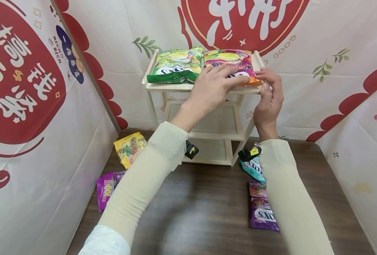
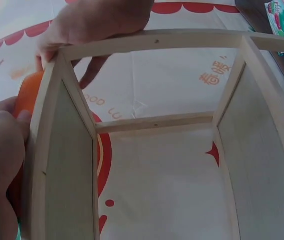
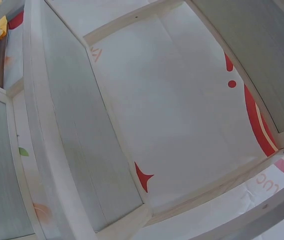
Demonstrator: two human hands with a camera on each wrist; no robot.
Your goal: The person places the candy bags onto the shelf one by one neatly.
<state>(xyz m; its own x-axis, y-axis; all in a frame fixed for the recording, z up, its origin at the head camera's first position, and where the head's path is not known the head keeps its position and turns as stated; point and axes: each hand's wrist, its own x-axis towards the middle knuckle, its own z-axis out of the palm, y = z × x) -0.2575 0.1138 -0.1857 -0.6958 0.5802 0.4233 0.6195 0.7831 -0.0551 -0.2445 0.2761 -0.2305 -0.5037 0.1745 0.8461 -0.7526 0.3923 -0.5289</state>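
Observation:
My left hand (image 1: pixel 211 85) rests on a pink and purple candy bag (image 1: pixel 231 56) on the top tier of a pale wooden rack (image 1: pixel 214 136). Its fingers lie fairly straight across the bag, and the thumb touches the orange bottom edge (image 2: pixel 29 92). With curled fingers, my right hand (image 1: pixel 269 97) holds the front right corner of the top tier, beside that edge. In the left wrist view, the right hand (image 2: pixel 99 22) wraps over the frame there. A green Fox's spring tea bag (image 1: pixel 179 65) lies on the left half of the tier.
On the dark wooden table (image 1: pixel 188 212), a yellow bag (image 1: pixel 129 147) and a purple bag (image 1: pixel 107 187) lie left of the rack. To its right are a teal bag (image 1: pixel 255 168) and a purple berries bag (image 1: pixel 262 212), partly behind my right sleeve. Printed cloth walls (image 1: pixel 344 81) enclose the table.

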